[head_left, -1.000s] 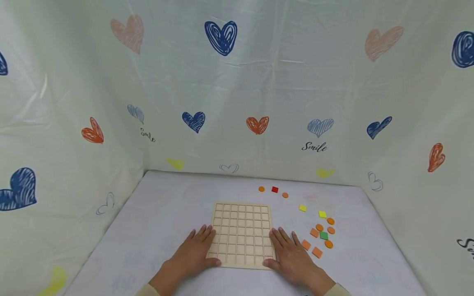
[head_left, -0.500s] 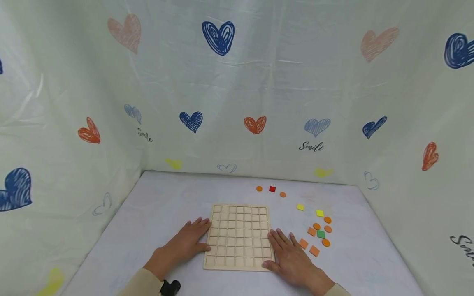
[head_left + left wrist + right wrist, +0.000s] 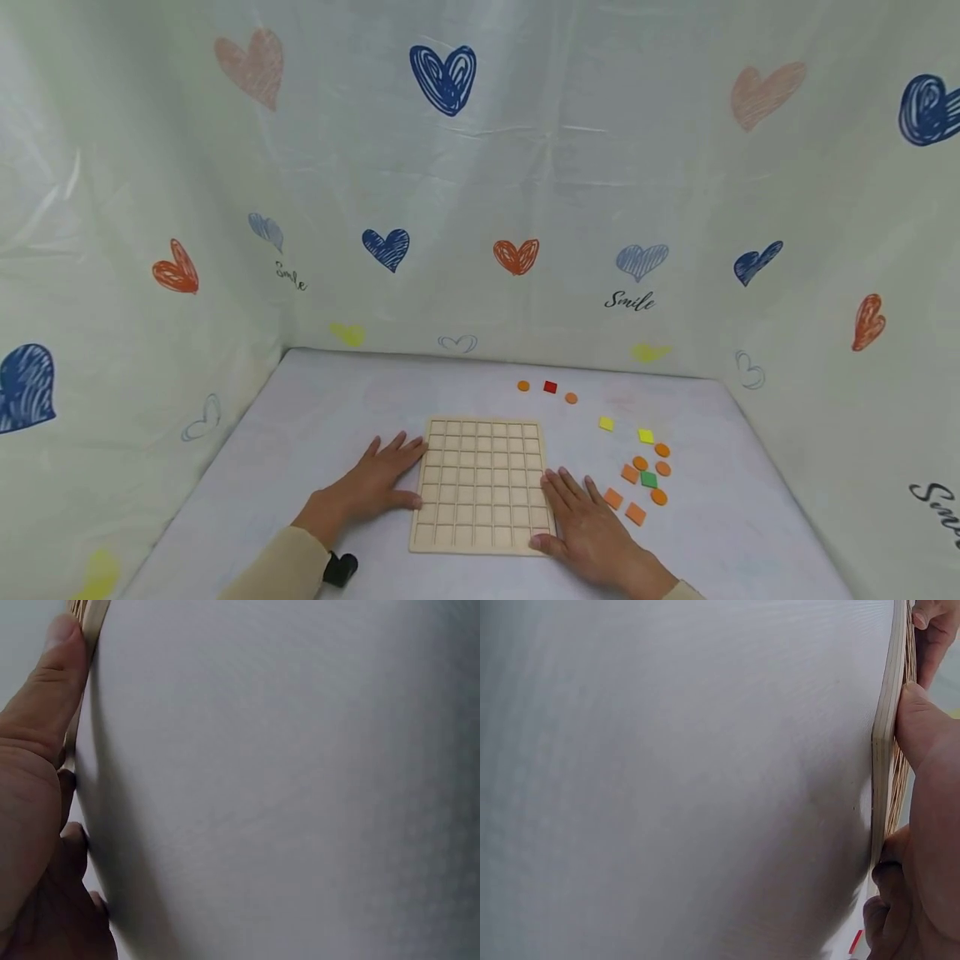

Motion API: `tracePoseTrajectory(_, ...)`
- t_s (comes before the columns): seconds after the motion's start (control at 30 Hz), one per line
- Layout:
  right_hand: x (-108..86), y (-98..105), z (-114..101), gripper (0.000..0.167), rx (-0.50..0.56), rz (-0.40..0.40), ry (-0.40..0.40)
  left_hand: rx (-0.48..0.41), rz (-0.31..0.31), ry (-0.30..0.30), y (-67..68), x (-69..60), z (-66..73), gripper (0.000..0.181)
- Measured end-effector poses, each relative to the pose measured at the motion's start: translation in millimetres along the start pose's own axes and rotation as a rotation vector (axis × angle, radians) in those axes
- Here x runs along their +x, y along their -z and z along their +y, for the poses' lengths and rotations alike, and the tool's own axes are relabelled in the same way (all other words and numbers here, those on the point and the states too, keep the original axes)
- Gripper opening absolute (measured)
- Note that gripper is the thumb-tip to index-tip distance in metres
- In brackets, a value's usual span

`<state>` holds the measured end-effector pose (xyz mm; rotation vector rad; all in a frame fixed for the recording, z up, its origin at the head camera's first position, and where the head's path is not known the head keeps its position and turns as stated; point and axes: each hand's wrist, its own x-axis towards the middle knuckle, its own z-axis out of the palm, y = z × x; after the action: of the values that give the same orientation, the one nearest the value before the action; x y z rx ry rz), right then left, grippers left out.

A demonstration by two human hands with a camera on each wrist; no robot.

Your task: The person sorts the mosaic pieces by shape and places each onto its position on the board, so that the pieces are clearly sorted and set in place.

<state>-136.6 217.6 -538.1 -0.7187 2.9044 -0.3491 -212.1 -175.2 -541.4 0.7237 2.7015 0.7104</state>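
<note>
Since a second ago, the left hand (image 3: 367,485) has slid up and out along the side of the wooden board (image 3: 482,477), its thumb has come off the near corner, and the board has slid a little closer to the person. That hand is spread flat, with its fingertips and thumb at the board's left edge. The right hand (image 3: 594,532) lies with straight fingers along the right edge, and its thumb rests on the near right corner. The board lies flat on the white bench (image 3: 330,408) between both hands. To its right are orange squares (image 3: 635,513), orange rounds (image 3: 658,497), a green square (image 3: 648,480) and two yellow squares (image 3: 646,436). Past the far right corner, a red square (image 3: 551,387) sits between two more orange rounds. A cloth with hearts (image 3: 450,175) hangs behind.
</note>
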Motion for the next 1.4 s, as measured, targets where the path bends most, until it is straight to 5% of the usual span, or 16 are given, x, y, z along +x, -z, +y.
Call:
tracePoseTrajectory(0.9,3.6,0.6,5.4,0.093,0.009,0.021,0.019,-0.074,-0.034,0.081,0.0,-0.3,6.0,0.097)
tracePoseTrajectory(1.13,9.9,18.1,12.4,0.070,0.041,0.094,0.054,-0.091,-0.011,0.079,-3.2,0.5,4.4,0.099)
tracePoseTrajectory(1.4,30.5,36.5,28.3,0.055,0.029,0.253,-0.059,-0.089,-0.006,0.092,-2.3,-0.4,10.2,0.098)
